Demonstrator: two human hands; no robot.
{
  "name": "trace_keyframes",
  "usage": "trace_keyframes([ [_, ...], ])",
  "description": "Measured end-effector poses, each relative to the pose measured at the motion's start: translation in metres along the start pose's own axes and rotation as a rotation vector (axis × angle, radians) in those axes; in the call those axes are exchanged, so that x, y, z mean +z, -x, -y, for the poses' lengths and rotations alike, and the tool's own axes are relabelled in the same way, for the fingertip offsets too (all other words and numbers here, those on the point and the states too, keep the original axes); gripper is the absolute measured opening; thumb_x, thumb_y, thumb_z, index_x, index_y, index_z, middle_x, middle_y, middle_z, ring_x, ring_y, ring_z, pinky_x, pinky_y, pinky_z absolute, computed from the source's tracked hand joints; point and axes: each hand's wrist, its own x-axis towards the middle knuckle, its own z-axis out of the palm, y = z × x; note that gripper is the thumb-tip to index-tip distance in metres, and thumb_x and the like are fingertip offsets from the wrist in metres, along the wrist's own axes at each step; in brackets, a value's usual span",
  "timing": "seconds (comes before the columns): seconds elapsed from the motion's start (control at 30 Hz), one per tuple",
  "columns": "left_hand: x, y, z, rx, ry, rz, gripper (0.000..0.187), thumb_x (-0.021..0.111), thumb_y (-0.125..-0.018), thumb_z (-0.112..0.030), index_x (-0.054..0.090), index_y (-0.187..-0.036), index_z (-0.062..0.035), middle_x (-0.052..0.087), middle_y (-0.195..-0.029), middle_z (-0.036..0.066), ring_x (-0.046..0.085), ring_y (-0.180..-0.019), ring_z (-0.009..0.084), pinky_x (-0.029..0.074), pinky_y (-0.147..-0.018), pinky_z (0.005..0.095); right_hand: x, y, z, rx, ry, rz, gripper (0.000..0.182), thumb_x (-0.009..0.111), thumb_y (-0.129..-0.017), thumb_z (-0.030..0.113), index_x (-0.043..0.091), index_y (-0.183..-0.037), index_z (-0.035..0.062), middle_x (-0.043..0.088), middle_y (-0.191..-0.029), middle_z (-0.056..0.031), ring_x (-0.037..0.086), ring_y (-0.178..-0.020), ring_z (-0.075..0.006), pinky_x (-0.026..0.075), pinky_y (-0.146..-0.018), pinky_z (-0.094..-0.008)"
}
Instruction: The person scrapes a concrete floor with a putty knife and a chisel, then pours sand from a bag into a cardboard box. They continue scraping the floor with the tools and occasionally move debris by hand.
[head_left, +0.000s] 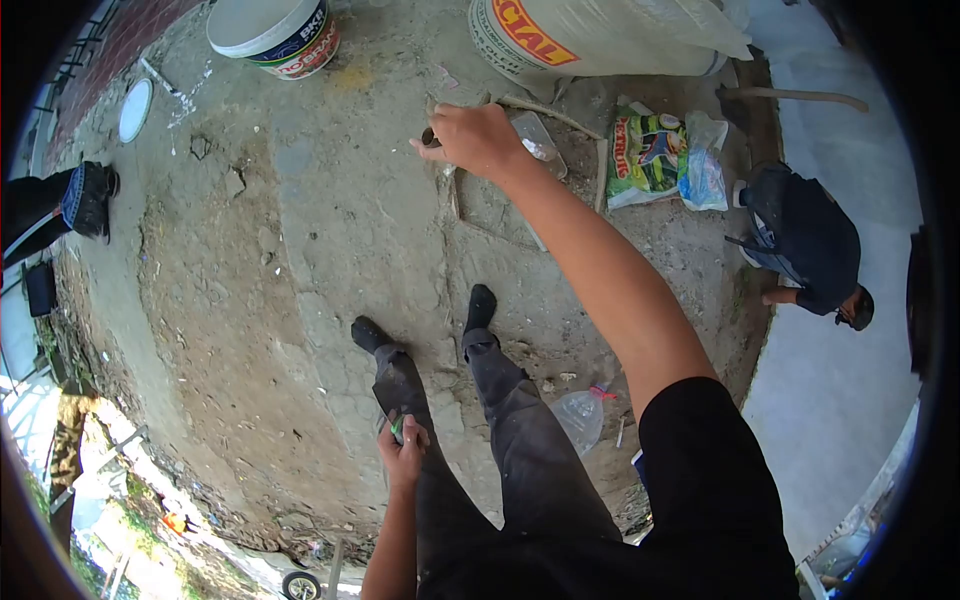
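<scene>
My right hand (475, 140) is stretched out ahead over the concrete ground, its fingers closed around a small brown, round-ended object (429, 137) whose kind I cannot make out. Just beyond and beside it lie a clear plastic container (540, 143) and thin wooden strips (601, 175). Down by my thigh, my left hand (402, 458) is closed on a small tool with a green handle (397, 430). A thin dark part of that tool points up and left; its exact kind does not show.
A white paint bucket (235, 45) and a large white sack (620, 45) stand ahead. Right of my hand sits a green printed bag (645, 155). One person (805, 235) bends by the white wall; another person's leg (85, 205) shows left. A clear plastic bag (580, 418) lies near my leg.
</scene>
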Motion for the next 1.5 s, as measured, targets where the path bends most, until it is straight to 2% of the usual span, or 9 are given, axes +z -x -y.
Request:
trace_keyframes([
  [0.27,0.003,-0.019,-0.011,-0.171,0.188,-0.217,0.036,0.053,-0.099,-0.035,0.045,-0.075,-0.0092,0.046,-0.054,0.001,0.04,-0.041,0.0083,0.031,-0.038,0.023,-0.027,0.093,-0.024,0.395,-0.466,-0.278,0.033,0.067,-0.089,0.033,0.061,-0.083,0.0014,0.061,-0.083,-0.0076,0.063,-0.062,-0.023,0.052,-0.054,-0.0318],
  [0.4,0.02,-0.035,-0.011,-0.214,0.265,-0.252,0.038,0.052,-0.1,-0.032,0.047,-0.071,-0.008,0.048,-0.056,0.001,0.042,-0.042,0.0082,0.032,-0.039,0.0234,-0.043,0.18,-0.002,1.104,-1.221,-0.642,0.034,0.059,-0.096,0.033,0.061,-0.094,-0.0002,0.065,-0.089,-0.0105,0.067,-0.079,-0.0213,0.058,-0.063,-0.0368],
  [0.57,0.053,-0.043,-0.018,-0.197,0.211,-0.133,0.036,0.052,-0.1,-0.033,0.046,-0.074,-0.0089,0.048,-0.056,0.003,0.041,-0.042,0.0091,0.033,-0.038,0.0239,-0.062,0.238,0.034,1.622,-1.276,-0.836,0.038,0.052,-0.099,0.034,0.06,-0.092,-0.002,0.065,-0.086,-0.0107,0.066,-0.074,-0.0199,0.059,-0.063,-0.0349],
  [0.83,0.076,-0.048,-0.056,-0.086,0.097,0.085,0.039,0.051,-0.1,-0.032,0.048,-0.07,-0.0085,0.045,-0.053,0.001,0.041,-0.041,0.0086,0.032,-0.038,0.0239,-0.032,0.26,0.052,1.507,-1.146,-0.739,0.034,0.056,-0.097,0.035,0.063,-0.096,0.0017,0.061,-0.084,-0.0075,0.062,-0.07,-0.0168,0.055,-0.053,-0.0314],
  [1.0,0.06,-0.059,-0.064,-0.102,0.117,0.056,0.036,0.051,-0.1,-0.031,0.048,-0.072,-0.0083,0.047,-0.055,0.002,0.041,-0.041,0.0087,0.033,-0.039,0.0237,-0.054,0.243,0.042,1.744,-1.251,-0.948,0.03,0.056,-0.097,0.027,0.06,-0.09,-0.0015,0.057,-0.085,-0.006,0.062,-0.068,-0.0165,0.06,-0.053,-0.0323],
  [1.23,0.028,-0.085,-0.06,-0.21,0.207,-0.022,0.036,0.052,-0.1,-0.032,0.048,-0.073,-0.0085,0.048,-0.058,0.002,0.042,-0.044,0.0084,0.035,-0.04,0.0234,-0.029,0.273,0.05,1.87,-1.007,-0.749,0.043,0.059,-0.095,0.036,0.059,-0.088,-0.0063,0.058,-0.085,-0.0094,0.064,-0.071,-0.0191,0.064,-0.065,-0.0358],
  [1.33,0.006,-0.104,-0.063,-0.243,0.205,0.002,0.036,0.053,-0.1,-0.033,0.048,-0.073,-0.0085,0.049,-0.058,0.002,0.043,-0.045,0.0083,0.035,-0.04,0.0231,-0.045,0.267,0.07,1.923,-1.073,-0.875,0.046,0.058,-0.095,0.039,0.059,-0.09,-0.0059,0.058,-0.084,-0.0094,0.063,-0.069,-0.0189,0.064,-0.068,-0.0374],
  [1.43,-0.025,-0.13,-0.071,-0.259,0.166,0.058,0.037,0.052,-0.1,-0.033,0.048,-0.072,-0.0084,0.049,-0.058,0.001,0.044,-0.045,0.008,0.035,-0.041,0.023,-0.059,0.266,0.101,2.068,-1.121,-0.657,0.041,0.055,-0.097,0.038,0.057,-0.09,-0.0027,0.057,-0.081,-0.0079,0.06,-0.064,-0.0173,0.061,-0.066,-0.0345],
  [1.5,-0.046,-0.149,-0.085,-0.265,0.167,0.051,0.038,0.052,-0.1,-0.033,0.048,-0.071,-0.0085,0.048,-0.057,0.001,0.044,-0.045,0.0079,0.035,-0.04,0.0229,-0.058,0.275,0.119,2.002,-1.464,-0.503,0.038,0.053,-0.098,0.04,0.056,-0.094,0.0024,0.056,-0.077,-0.0055,0.057,-0.069,-0.0153,0.05,-0.058,-0.0261],
])
